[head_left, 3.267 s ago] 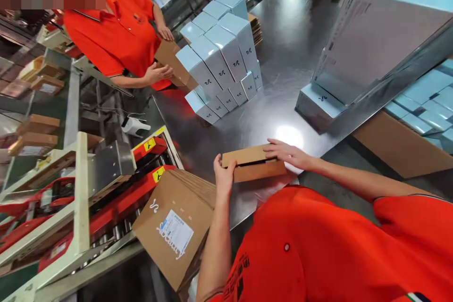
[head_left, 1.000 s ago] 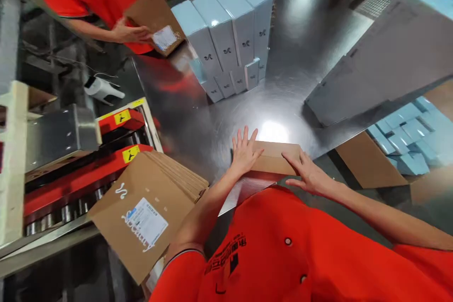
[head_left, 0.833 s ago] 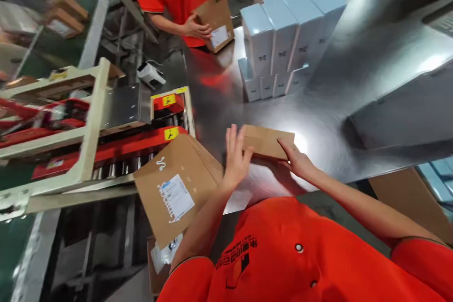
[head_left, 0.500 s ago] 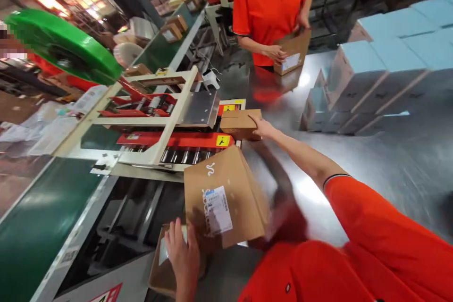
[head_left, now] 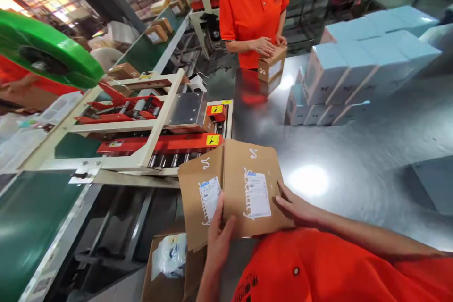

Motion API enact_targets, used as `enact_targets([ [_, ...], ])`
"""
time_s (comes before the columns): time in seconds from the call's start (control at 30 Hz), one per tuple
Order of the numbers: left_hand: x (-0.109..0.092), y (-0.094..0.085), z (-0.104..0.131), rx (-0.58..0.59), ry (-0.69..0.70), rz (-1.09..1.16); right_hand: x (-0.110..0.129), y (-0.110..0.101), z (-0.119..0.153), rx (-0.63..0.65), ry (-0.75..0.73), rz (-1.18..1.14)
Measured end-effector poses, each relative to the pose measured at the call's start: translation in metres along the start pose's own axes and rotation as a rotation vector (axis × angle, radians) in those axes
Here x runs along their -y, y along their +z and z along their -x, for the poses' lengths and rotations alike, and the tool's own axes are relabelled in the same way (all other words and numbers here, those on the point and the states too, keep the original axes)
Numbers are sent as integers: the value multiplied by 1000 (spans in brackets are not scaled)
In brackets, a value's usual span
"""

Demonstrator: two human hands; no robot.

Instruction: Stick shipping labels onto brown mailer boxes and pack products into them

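Observation:
Two flat folded cardboard cartons with shipping labels lie side by side at the steel table's near left edge. My right hand (head_left: 295, 205) grips the right edge of the right carton (head_left: 237, 160), thumb on its face. My left hand (head_left: 219, 233) has its fingers apart, resting where the left carton (head_left: 193, 179) meets the right one, touching both. Below it is an open box (head_left: 148, 273) with a clear plastic-wrapped item (head_left: 171, 255) inside. A small brown box (head_left: 208, 125) sits in the taping machine, partly hidden by its metal plate.
The taping machine (head_left: 159, 139) with red side rails and a green tape roll (head_left: 53, 52) stands left. A green conveyor (head_left: 38, 226) runs beside it. Light-blue-topped boxes (head_left: 357, 63) are stacked right. Across the steel table (head_left: 318, 151), a person (head_left: 255, 14) handles a box (head_left: 272, 63).
My right hand has left the small box, now further inside the machine, and holds the right carton. My left hand has moved up onto the cartons, which are spread apart. The other person's box is now formed.

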State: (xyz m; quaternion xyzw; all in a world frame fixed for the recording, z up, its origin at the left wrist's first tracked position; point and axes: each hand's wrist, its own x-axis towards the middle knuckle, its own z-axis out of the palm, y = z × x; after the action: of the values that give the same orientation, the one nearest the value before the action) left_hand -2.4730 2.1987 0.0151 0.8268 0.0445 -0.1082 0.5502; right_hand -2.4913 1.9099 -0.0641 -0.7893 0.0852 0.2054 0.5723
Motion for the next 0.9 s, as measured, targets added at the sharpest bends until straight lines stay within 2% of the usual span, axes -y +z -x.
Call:
enact_targets([
  [0.07, -25, 37, 1, 154, 8, 121, 4, -40, -4, -138, -35, 51],
  [0.1, -34, 56, 3, 225, 3, 173, 10, -62, -9, -259, -79, 73],
  [0.17, -45, 89, 8, 372, -29, 284, 24, -105, -16, -423, -189, 30],
  [0.23, -48, 113, 16, 477, -73, 376, 33, -136, -17, -455, -293, -44],
  [0.3, -49, 128, 25, 533, -116, 431, 31, -154, -9, -468, -336, -128],
  [0.4, -55, 144, 31, 549, -176, 477, 14, -164, 27, -590, -309, -242],
  [0.47, -66, 158, 21, 465, -146, 485, 1, -166, 64, -659, -307, -267],
  [0.53, -80, 177, 0, 200, -80, 463, -9, -163, 103, -617, -325, -231],
  [0.6, -93, 198, -23, -110, -44, 388, -17, -154, 133, -484, -325, -137],
  [0.63, -97, 207, -31, -173, -24, 333, -21, -148, 141, -454, -312, -70],
  [0.67, -99, 214, -35, -141, 23, 269, -25, -143, 145, -483, -292, 3],
  [0.7, -98, 218, -35, -18, 98, 197, -30, -139, 145, -562, -270, 81],
  [0.77, -93, 218, -28, 354, 277, 45, -41, -137, 139, -769, -256, 212],
  [0.8, -90, 216, -23, 512, 344, -19, -47, -138, 136, -826, -281, 258],
  [0.83, -87, 214, -20, 588, 373, -62, -52, -141, 135, -829, -327, 291],
  [0.87, -85, 213, -20, 574, 365, -76, -58, -143, 137, -787, -384, 311],
  [0.9, -84, 214, -23, 499, 332, -71, -63, -145, 141, -723, -441, 313],
])
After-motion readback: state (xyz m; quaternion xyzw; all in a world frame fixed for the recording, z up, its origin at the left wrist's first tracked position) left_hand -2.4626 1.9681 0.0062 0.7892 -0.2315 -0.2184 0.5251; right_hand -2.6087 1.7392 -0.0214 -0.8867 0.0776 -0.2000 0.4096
